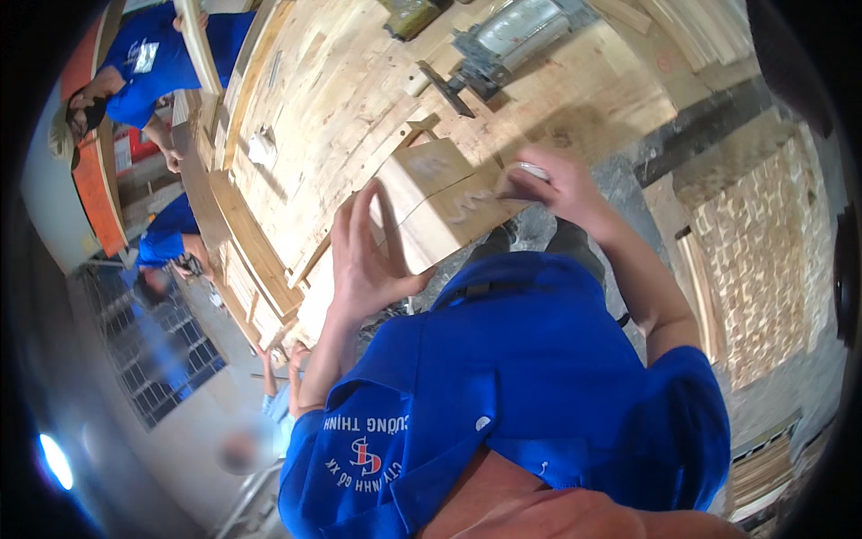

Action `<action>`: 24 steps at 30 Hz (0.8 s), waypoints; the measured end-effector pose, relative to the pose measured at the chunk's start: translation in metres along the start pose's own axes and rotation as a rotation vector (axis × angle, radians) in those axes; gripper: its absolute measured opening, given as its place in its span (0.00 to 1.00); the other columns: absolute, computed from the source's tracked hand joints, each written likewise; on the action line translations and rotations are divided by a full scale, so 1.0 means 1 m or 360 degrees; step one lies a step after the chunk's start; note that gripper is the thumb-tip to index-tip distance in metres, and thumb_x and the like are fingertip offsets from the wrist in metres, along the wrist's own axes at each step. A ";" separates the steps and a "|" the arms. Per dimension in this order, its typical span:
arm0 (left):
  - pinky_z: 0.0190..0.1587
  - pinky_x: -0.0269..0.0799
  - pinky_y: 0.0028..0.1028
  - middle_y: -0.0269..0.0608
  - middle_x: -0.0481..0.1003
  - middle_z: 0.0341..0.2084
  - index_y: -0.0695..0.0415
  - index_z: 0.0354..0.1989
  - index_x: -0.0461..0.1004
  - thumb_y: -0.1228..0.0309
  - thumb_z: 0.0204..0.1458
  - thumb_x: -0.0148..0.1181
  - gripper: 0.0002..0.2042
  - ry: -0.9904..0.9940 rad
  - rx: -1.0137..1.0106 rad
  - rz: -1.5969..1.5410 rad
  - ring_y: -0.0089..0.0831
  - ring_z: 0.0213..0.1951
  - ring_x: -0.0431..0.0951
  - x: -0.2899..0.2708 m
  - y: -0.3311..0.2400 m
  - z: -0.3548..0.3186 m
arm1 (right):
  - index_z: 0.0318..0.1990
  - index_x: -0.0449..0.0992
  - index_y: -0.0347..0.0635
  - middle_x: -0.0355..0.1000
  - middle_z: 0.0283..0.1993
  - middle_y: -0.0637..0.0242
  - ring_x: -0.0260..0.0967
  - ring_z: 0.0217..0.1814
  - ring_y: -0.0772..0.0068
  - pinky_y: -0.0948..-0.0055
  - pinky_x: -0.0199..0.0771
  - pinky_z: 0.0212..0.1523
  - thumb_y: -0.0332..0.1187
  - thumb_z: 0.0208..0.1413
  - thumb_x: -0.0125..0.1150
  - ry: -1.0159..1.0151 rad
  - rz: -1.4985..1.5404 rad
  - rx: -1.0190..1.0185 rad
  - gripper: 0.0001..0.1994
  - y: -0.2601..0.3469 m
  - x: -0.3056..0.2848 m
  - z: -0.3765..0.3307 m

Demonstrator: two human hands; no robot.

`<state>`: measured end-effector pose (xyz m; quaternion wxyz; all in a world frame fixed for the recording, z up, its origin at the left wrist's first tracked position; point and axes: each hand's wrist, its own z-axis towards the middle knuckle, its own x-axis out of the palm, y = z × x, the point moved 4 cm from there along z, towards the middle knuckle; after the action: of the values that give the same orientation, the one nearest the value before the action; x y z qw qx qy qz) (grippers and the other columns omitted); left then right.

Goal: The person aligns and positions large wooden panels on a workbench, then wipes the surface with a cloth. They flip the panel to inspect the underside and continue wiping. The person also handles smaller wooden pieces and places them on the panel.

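Two pale wooden blocks [431, 202] lie side by side at the near edge of the workbench [359, 90], with a seam between them and grey scribbled marks on top. My left hand [366, 256] grips their left end, fingers along one side and thumb by the near corner. At the right end of the blocks my right hand [561, 190] is closed, its fingertips close to the wood. A small whitish object [533, 170] shows in that hand; its kind is unclear.
A clamp-like metal tool [503, 54] lies on the bench's far side. Long curved wooden frame parts [256, 234] stand to the left. Co-workers in blue shirts [180, 63] are at the far left, one holding a wooden piece. Stacked small wood pieces [754, 260] are at right.
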<state>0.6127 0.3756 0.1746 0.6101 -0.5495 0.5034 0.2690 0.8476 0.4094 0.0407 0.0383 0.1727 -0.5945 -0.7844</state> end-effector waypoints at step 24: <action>0.63 0.38 0.61 0.56 0.40 0.67 0.34 0.67 0.47 0.51 0.21 0.74 0.57 0.0129 -0.0413 0.0536 0.59 0.67 0.40 0.004 0.263 -0.258 | 0.62 0.57 0.52 0.63 0.57 0.52 0.68 0.49 0.58 0.61 0.70 0.42 0.40 0.63 0.43 0.1135 0.1638 0.0927 0.20 0.115 0.254 0.175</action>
<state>0.3000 0.1982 0.0940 0.4599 -0.5421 0.5734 0.4073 0.5372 0.4697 0.1333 0.5509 0.1191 -0.7385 -0.3700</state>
